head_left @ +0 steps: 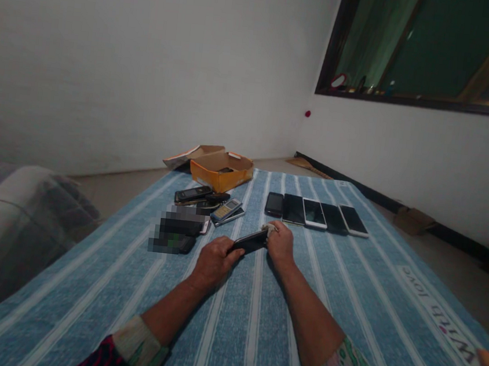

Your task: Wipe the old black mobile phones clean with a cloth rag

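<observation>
A black mobile phone [250, 242] is held tilted above the striped cloth, between my two hands. My left hand [215, 261] grips its left end, thumb along the near edge. At the other end, my right hand [280, 246] pinches a small whitish cloth [269, 228] against the phone. Beyond my right hand lies a row of several phones, among them a white-framed phone [314, 213] and a smaller black phone [274, 204]. Left of the held phone, a keypad phone [226, 210] rests on another device, near a loose group of dark phones [193, 194].
An open orange cardboard box [221, 176] stands at the far end of the blue striped cloth [233, 333], with a dark item inside. Part of the left group is pixelated. A covered piece of furniture [12, 228] is at left; a small brown box [414, 220] sits on the floor at right.
</observation>
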The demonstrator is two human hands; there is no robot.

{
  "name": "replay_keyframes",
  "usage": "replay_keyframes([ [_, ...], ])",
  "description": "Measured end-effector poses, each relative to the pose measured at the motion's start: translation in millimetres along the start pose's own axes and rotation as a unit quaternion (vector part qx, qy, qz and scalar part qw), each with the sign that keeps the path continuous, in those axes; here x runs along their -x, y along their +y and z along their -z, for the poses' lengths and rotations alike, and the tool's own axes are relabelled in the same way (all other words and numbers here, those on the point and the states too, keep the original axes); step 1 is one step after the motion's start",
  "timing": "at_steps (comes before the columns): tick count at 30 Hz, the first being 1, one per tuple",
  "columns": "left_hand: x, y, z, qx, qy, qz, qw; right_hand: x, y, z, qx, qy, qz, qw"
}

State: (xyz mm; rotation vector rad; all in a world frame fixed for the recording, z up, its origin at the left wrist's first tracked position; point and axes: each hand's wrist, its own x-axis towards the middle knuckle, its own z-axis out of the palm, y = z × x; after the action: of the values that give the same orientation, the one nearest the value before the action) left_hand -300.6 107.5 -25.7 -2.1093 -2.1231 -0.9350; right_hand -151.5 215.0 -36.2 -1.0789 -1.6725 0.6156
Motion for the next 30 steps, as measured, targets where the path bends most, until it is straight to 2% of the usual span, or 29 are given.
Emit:
replay_keyframes([
  [4, 0.6, 0.0, -2.1, -0.018, -0.011, 0.011, 1.0, 0.5, -14.4, 4.7, 0.002, 0.015, 0.031, 0.999],
  [7, 1.1, 3.2, -3.5, -0.038, -0.023, 0.011, 0.999, 1.8, -27.9, 7.4, 0.038, 0.023, 0.093, 0.995],
  [11, 2.5, 11.0, -1.6, -0.08, -0.038, 0.016, 0.996, 6.9, -41.3, 7.9, 0.186, 0.031, 0.225, 0.956],
  [14, 3.6, 15.8, 2.3, -0.101, -0.045, 0.022, 0.994, 12.5, -49.1, 6.8, 0.262, 0.016, 0.273, 0.925],
  [21, 5.7, 12.8, 10.1, -0.076, -0.048, -0.004, 0.996, 27.0, -69.4, -0.3, 0.272, 0.019, 0.365, 0.89],
  [24, 5.7, 9.8, 10.9, -0.048, -0.046, -0.004, 0.998, 28.7, -73.0, -2.2, 0.259, 0.027, 0.379, 0.888],
  [26, 4.9, 9.5, 10.7, -0.037, -0.046, -0.002, 0.998, 27.0, -72.0, -2.0, 0.249, 0.019, 0.367, 0.896],
  [30, 1.9, 13.0, 10.2, -0.024, -0.055, 0.024, 0.998, 19.5, -66.4, 1.1, 0.189, -0.004, 0.294, 0.937],
])
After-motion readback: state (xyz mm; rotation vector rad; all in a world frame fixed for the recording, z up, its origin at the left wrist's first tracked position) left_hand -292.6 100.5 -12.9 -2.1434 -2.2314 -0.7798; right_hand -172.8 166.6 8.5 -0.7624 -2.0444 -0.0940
